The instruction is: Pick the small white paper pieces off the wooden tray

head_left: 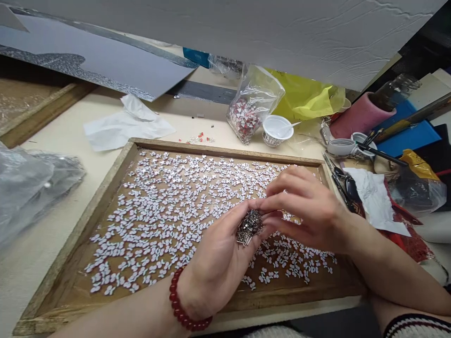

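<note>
My left hand (220,253), with a red bead bracelet (179,305) at its wrist, is cupped around a heap of small silvery metal pins (249,227). Over its fingertips, my right hand (303,211) bends its fingers close together toward the heap; whether a pin is between them is hidden. Both hands are above a shallow wooden-framed tray (77,241). Spread across its brown bottom are a great many small white bow- or cherry-shaped pieces (169,211), face down or pale side up.
Behind the tray stand a clear bag of red and white pieces (244,117), a small white cup (278,131) and a crumpled tissue (127,124). Plastic film (31,188) lies left. Tools, paper and a pink roll (361,115) crowd the right. A large white panel (282,37) overhangs the back.
</note>
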A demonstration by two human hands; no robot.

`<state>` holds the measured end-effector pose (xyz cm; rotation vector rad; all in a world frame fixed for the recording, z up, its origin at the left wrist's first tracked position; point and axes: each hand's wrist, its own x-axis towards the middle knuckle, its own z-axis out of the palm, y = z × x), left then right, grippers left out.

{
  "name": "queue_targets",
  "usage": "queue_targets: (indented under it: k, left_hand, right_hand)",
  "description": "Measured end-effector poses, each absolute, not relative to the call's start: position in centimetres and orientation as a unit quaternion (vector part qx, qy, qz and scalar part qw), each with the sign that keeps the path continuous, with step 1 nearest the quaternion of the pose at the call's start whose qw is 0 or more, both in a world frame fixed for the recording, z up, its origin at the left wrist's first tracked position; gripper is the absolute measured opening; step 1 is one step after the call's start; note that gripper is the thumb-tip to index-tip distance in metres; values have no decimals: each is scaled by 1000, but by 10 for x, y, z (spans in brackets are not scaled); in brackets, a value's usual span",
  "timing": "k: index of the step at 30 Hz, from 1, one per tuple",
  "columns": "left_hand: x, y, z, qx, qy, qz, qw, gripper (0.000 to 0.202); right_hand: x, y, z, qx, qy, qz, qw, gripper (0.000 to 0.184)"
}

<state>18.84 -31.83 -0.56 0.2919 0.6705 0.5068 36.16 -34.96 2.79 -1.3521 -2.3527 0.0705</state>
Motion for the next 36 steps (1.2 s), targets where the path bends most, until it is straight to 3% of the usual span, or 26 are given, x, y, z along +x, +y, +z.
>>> queue_targets:
  k: [3, 12, 21, 27, 36]
  left_hand:
    - [189, -320, -6, 128, 328, 258, 900, 17]
    - [189, -321, -6, 131, 330, 254, 900, 17]
    - [189, -319, -7, 173, 287, 228, 914, 14]
    - [188, -317, -7, 192, 329, 222, 897, 2]
    - [185, -319, -2, 221, 303, 188, 908, 7]
  right_hand:
    - [352, -355, 24, -484, -860, -5, 162, 12]
    - [353, -352, 16, -484, -856, -2, 182, 12]
    - [358, -348, 15, -468, -833, 60, 289, 5]
    - [357, -349, 22, -471, -823, 72, 310, 4]
    - [365, -345, 21, -489, -793, 183, 314, 6]
